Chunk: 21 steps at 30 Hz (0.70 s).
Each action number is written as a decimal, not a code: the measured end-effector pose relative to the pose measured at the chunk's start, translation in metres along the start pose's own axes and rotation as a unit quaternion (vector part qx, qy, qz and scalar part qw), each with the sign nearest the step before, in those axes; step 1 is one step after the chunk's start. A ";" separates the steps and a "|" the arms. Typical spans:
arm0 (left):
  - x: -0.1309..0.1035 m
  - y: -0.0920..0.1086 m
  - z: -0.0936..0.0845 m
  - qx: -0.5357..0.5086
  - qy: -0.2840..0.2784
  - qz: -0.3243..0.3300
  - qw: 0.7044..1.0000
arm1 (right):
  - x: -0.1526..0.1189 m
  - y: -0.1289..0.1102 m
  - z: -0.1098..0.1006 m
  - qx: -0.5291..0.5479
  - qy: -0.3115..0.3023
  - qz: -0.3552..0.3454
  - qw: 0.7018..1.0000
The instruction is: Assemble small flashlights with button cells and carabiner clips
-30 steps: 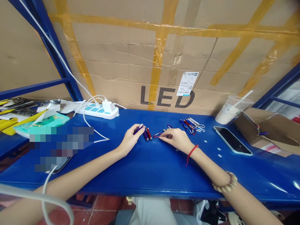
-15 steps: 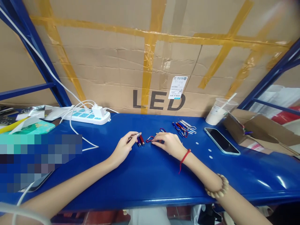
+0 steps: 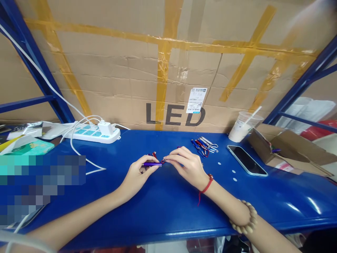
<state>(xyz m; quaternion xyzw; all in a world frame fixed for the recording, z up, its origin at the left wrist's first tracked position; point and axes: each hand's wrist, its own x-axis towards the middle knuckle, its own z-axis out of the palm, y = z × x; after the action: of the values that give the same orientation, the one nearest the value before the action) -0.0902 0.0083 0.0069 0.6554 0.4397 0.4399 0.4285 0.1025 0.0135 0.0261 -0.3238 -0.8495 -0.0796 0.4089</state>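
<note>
Now, in the head view, pinched a purple tube [image 3: 151, 164] in the left hand [image 3: 138, 175], between thumb and fingers, nearly level, end pointed toward the right. Met right there by the right hand [image 3: 188, 167], fingertips pressed together on a small dark-red piece [image 3: 163, 161], probably a clip, close to the tube's end. Couldn't tell, at that size, whether hooked on or merely touching. Looked like the joining step, clip to tube, caught midway. Called, by the look of it, for a steady left grip and a tiny, exact turn from the right fingertips. Glimpsed a red tube [image 3: 154, 154] just behind the left hand, mostly hidden.

Then out across the blue bench [image 3: 163, 211]: spotted a cluster of clipped tubes [image 3: 202, 142] just beyond the right hand, blue, red and silver, then scattered white dots [image 3: 219, 163] and a phone [image 3: 247, 161] lying flat. Farther right, passed a cup [image 3: 237, 130] with a straw [image 3: 255, 112] beside an open cardboard box [image 3: 297, 144]. Over to the left, found a power strip [image 3: 113, 137] with a white plug [image 3: 105, 127] in it. Behind everything, faced a big cardboard panel [image 3: 113, 77], taped in yellow and printed LED, flanked by blue metal posts [image 3: 61, 110].
</note>
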 end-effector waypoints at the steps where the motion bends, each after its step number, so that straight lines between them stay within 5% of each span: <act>1: 0.000 0.000 0.000 -0.008 0.001 -0.001 1.000 | 0.000 -0.001 0.000 0.006 0.011 -0.002 1.000; 11: 0.001 0.001 0.000 -0.077 -0.014 -0.067 0.995 | -0.001 0.003 0.004 0.116 0.054 0.022 0.992; 18: 0.000 0.001 0.000 -0.069 -0.020 -0.048 0.996 | 0.000 -0.001 0.006 0.213 0.041 0.076 0.973; 21: 0.000 0.000 -0.002 -0.040 -0.023 0.009 0.999 | 0.000 -0.001 0.005 0.242 0.001 0.137 0.960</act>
<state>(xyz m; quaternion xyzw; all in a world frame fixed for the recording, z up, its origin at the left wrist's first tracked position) -0.0926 0.0082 0.0074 0.6516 0.4059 0.4460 0.4601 0.0982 0.0151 0.0230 -0.3284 -0.7903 0.1853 0.4829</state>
